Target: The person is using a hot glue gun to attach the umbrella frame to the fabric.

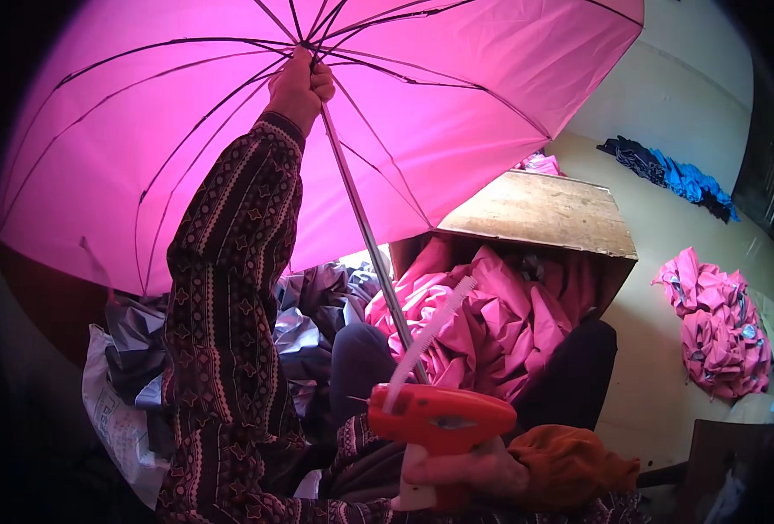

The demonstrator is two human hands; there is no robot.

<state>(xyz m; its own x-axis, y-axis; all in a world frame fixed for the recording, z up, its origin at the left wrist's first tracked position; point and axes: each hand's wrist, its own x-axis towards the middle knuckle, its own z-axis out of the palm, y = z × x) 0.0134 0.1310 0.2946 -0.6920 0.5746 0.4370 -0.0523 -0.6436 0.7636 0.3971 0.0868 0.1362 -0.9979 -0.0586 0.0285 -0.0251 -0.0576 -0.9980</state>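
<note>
A pink umbrella (221,122) is spread open overhead, its dark ribs and underside facing me. My left hand (301,87), closed high on the shaft just below where the ribs meet, grips it there. The metal shaft (361,218) slants down to the right, its lower end hidden behind a red tagging gun (439,419). My right hand (470,472) is wrapped round the handle of this gun. From its front a thin needle points left. A strip of clear plastic fasteners (431,336) stands up out of its top.
Beyond my knees, a wooden box (544,210) lies with its opening toward me, and pink folded umbrellas (492,323) spill out. Grey-purple fabric (317,306) and a white sack (112,410) are at left. On the floor at right lie a pink pile (723,323) and a blue and black pile (675,175).
</note>
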